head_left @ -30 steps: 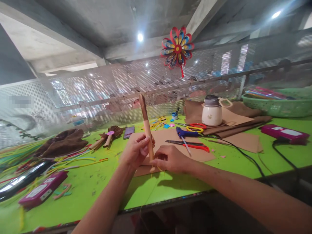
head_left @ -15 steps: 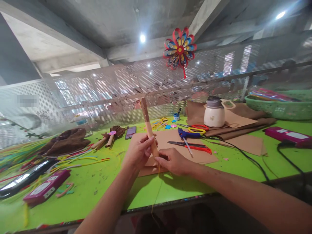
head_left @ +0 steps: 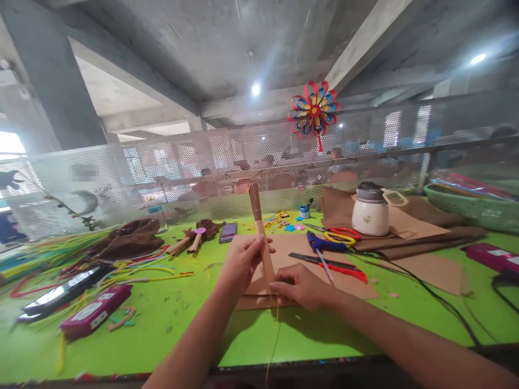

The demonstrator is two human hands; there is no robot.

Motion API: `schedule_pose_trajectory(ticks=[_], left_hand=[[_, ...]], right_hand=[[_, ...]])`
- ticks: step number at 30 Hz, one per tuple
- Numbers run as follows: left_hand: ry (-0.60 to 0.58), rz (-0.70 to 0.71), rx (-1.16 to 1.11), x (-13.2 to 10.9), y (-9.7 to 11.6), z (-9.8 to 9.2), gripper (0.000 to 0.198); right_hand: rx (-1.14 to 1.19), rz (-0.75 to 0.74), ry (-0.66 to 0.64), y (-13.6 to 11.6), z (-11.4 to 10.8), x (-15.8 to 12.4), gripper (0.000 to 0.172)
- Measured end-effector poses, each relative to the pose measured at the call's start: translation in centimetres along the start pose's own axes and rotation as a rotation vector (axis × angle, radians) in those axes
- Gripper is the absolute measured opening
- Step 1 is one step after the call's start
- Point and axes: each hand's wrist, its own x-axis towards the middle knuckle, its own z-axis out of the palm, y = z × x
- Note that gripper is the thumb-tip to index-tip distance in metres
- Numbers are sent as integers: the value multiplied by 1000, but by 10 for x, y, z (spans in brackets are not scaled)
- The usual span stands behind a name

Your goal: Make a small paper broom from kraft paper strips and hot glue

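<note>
1. Far left: a purple rectangular box with white labels (head_left: pixel 97 310) lies on the glossy lime-green tabletop (head_left: pixel 162 346). Behind it and to the right rests a brown crinkled-paper bundle with a round pink sticker (head_left: pixel 199 231).
2. Centre-left: my left hand (head_left: pixel 244 265) is closed around the slim paper roll, tan below and dark brown above (head_left: pixel 265 262). The roll stands nearly upright in front of me, its top tilted left, above a flat tan paper sheet (head_left: pixel 290 246).
3. Centre: a thin yellow thread (head_left: pixel 277 319) hangs from the roll's lower end past the table edge.
4. Centre-right: my right hand (head_left: pixel 304 286) has its thumb and fingers bent at that lower end. I cannot tell whether they pinch thread or paper.
5. Right: a red-and-black cutter (head_left: pixel 346 268) lies near my right hand.
6. Step in hand, as I judge it: working the thread at the roll's base. The next move calls for a steady left grip and light, even thread tension.
</note>
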Motion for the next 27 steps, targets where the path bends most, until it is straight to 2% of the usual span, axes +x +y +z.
schedule_pose_trajectory(ticks=[4,7,9,12,14,16,18,20,22,25,27], left_hand=[[-43,-3,16,-1,-3,-1,29],[-52,19,12,-1,-1,-3,30],[-21,52,9,0,2,-7,29],[101,80,15,2,7,-13,30],[175,82,32,4,8,-17,31],[203,94,61,5,7,-18,31],[193,111,64,5,6,-16,31],[121,102,6,2,7,-13,31],[-24,58,-93,-3,9,-10,33],[-257,6,-168,-11,14,-6,34],[-358,5,-133,-15,15,-5,32]], right_hand=[[43,90,-46,4,-2,0,21],[26,83,-74,4,-4,-1,17],[-22,82,-1,3,-9,0,17],[-193,84,296,6,-21,5,24],[-286,88,439,11,-27,8,30],[-322,90,447,17,-27,10,29],[-330,74,369,20,-21,10,23],[-355,23,245,21,-13,9,19],[-396,-33,154,21,-7,7,19],[-467,-49,180,24,-4,7,20],[-474,-18,208,27,-7,7,23]])
